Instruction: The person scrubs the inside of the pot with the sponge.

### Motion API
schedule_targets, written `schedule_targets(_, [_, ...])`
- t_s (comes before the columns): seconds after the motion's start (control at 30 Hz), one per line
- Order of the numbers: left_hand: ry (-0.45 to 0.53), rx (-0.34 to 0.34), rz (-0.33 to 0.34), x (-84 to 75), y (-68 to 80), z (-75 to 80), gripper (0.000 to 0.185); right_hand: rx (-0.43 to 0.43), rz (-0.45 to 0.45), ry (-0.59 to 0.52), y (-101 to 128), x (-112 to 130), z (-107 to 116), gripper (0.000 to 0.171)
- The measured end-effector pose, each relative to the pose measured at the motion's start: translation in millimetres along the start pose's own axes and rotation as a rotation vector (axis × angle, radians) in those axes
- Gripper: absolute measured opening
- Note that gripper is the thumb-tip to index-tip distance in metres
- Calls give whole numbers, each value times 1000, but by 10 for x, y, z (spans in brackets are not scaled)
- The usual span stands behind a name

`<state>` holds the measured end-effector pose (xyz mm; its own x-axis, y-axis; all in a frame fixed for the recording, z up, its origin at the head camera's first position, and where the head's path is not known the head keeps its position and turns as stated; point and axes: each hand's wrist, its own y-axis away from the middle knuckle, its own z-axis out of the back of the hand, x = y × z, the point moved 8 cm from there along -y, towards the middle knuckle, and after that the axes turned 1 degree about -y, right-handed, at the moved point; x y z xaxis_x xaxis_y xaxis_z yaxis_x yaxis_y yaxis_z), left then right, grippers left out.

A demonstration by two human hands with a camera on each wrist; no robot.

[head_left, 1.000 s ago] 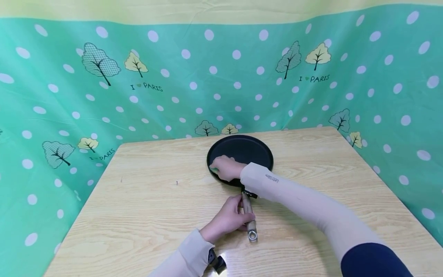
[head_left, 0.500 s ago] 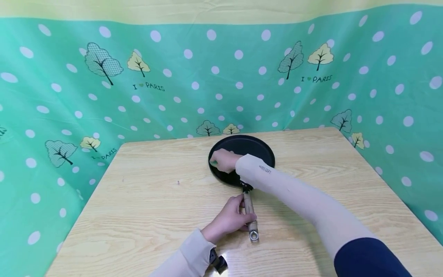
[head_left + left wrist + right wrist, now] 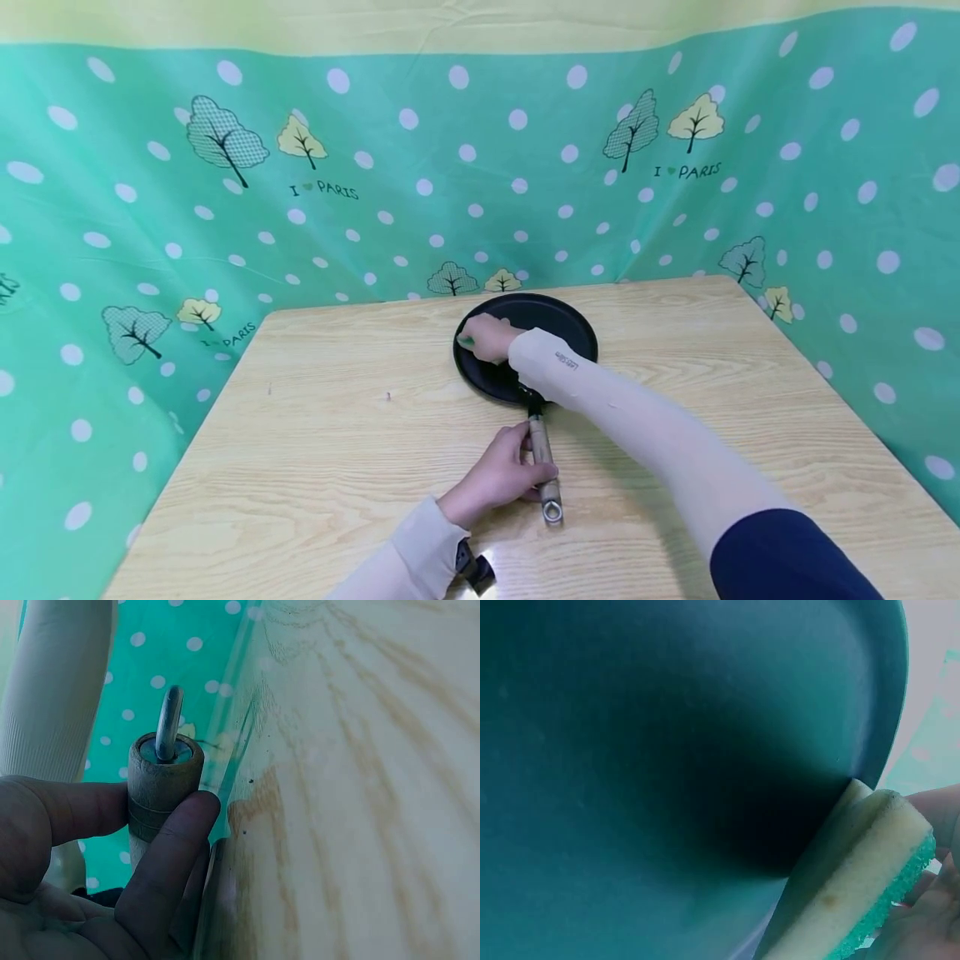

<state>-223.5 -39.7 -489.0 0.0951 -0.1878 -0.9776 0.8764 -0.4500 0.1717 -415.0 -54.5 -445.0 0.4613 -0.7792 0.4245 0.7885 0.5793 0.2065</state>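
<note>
- Shifted since the earlier head frame: your right hand (image 3: 491, 337), now farther from you along the pan's left side; your left hand (image 3: 504, 473) has kept its place on the handle (image 3: 541, 450)
- Head view: one round black frying pan (image 3: 551, 321), lying on the wood-grain table (image 3: 337, 433) toward its far edge, handle pointing at you; your right hand inside the left rim; polka-dot curtain (image 3: 420, 221) behind
- Left wrist view: wooden handle with metal ring (image 3: 171, 724) at its end; your thumb and fingers pinched together on it, near the ring
- Right wrist view: one sponge (image 3: 855, 870), clamped in your right fingers, pale foam against the pan by its rim, green scouring face toward your palm
</note>
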Motion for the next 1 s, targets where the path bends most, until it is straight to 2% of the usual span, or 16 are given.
schedule_targets(0.2, [-2,-4,9,-6,10,1,56,1,-56,-6,-121,-166,38,16])
schedule_targets(0.27, [0,-5,10,-10,12,-2,56,-14,-70,-11,-149,-224,65,22])
schedule_targets(0.3, [2,-5,11,-11,13,-2,56,-17,-75,-10,-164,-251,71,18])
schedule_targets(0.43, [3,-3,11,-7,11,-2,54,-51,-92,5,-206,-341,125,24])
schedule_targets(0.67, [18,-5,20,-8,14,7,53,-68,-95,-8,-214,-421,196,48])
schedule_targets(1.0, [17,11,17,-11,10,-13,47,-89,-158,5,-160,-770,271,53])
